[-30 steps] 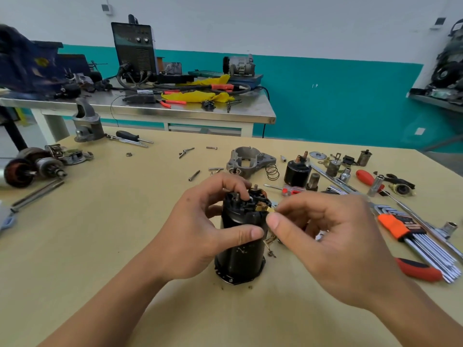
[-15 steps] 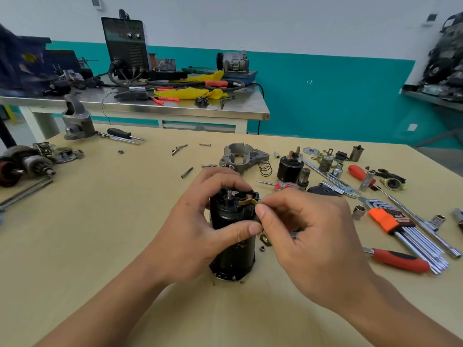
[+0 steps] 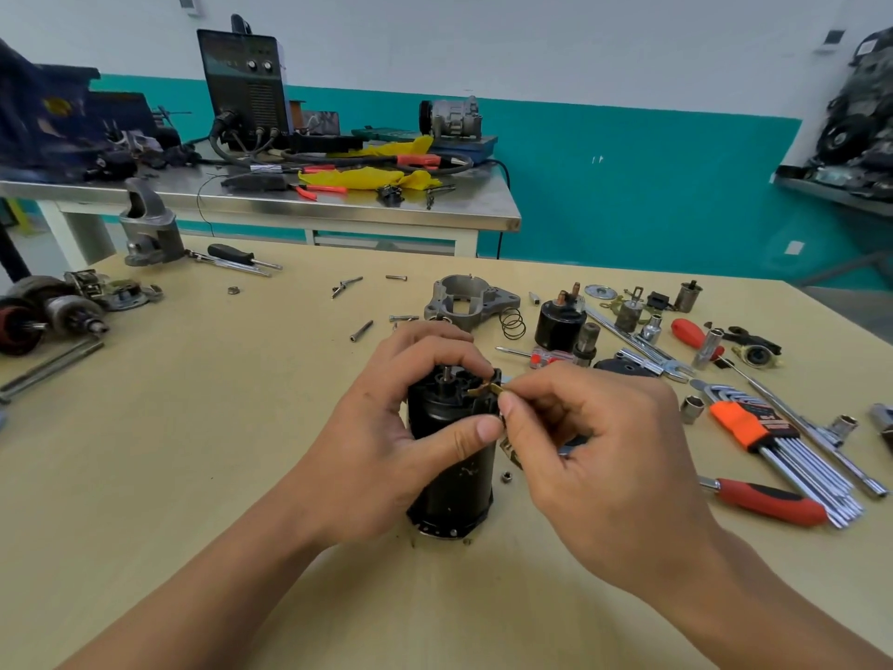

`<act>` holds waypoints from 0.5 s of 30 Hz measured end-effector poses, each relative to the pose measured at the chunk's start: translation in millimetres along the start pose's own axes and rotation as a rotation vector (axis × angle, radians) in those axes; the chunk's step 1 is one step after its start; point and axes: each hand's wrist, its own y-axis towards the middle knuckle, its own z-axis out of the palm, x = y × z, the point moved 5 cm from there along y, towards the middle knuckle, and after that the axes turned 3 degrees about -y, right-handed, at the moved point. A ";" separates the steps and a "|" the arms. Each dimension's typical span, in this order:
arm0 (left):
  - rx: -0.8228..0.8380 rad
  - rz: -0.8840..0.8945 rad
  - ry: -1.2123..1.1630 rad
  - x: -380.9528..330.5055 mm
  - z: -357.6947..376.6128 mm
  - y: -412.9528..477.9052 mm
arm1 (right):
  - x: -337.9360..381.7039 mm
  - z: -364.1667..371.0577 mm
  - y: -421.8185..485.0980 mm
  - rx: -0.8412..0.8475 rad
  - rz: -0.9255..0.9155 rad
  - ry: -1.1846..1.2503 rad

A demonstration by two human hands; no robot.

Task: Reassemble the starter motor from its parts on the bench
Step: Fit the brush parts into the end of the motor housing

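A black cylindrical starter motor body [image 3: 454, 481] stands upright on the wooden bench [image 3: 203, 456] in the middle of the view. My left hand [image 3: 386, 442] grips it from the left, thumb across its front and fingers curled over its top rim. My right hand [image 3: 594, 452] pinches a small brass terminal piece [image 3: 483, 390] at the top right edge of the body. A short shaft tip [image 3: 447, 374] shows in the top centre. The aluminium end housing [image 3: 466, 302] and the black solenoid [image 3: 560, 321] lie behind.
A hex key set with an orange holder [image 3: 744, 423], a red-handled screwdriver [image 3: 768, 500], sockets and wrenches lie to the right. An armature [image 3: 43, 316] and bolts lie at the left. A small nut [image 3: 506, 476] sits beside the body. A steel table [image 3: 270, 205] stands behind.
The view has shifted slightly; both hands keep their hold. My right hand's fingers have moved a little at the brass piece on the body's top edge.
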 end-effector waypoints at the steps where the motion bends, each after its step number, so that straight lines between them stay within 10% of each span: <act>1: -0.002 -0.002 0.000 0.1 0.5 -0.3 | 0.2 0.3 -0.5 0.004 -0.006 -0.014; 15: 0.047 0.020 0.087 -2.1 -6.0 2.5 | -6.6 4.0 -2.3 -0.013 -0.088 0.111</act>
